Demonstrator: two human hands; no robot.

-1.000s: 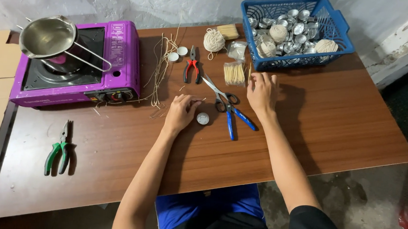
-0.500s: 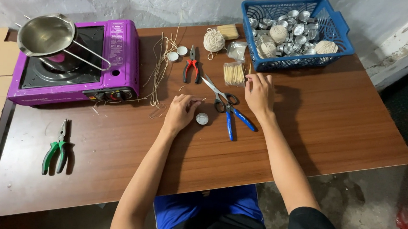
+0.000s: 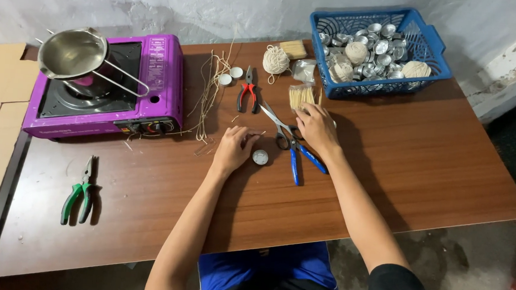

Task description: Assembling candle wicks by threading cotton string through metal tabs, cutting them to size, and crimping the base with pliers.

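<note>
My left hand (image 3: 232, 150) rests on the brown table (image 3: 435, 174), fingers curled; a thin short wick piece (image 3: 262, 132) pokes out from its fingertips. A small round metal cup (image 3: 260, 157) lies just right of that hand. My right hand (image 3: 317, 128) lies flat, its fingertips touching the near end of a bundle of wooden sticks (image 3: 301, 95). Blue-handled scissors (image 3: 294, 152) lie between the two hands, partly under the right thumb.
A purple portable stove (image 3: 154, 79) with a steel pan (image 3: 72, 53) stands at the back left. Red pliers (image 3: 248, 93), loose wick strands (image 3: 208, 100), a twine ball (image 3: 275, 59) and a blue basket (image 3: 437, 51) of metal cups are behind. Green pliers (image 3: 79, 195) lie front left.
My right hand has shifted left, from beside the stick bundle to its near end. My left hand has stayed by the metal cup.
</note>
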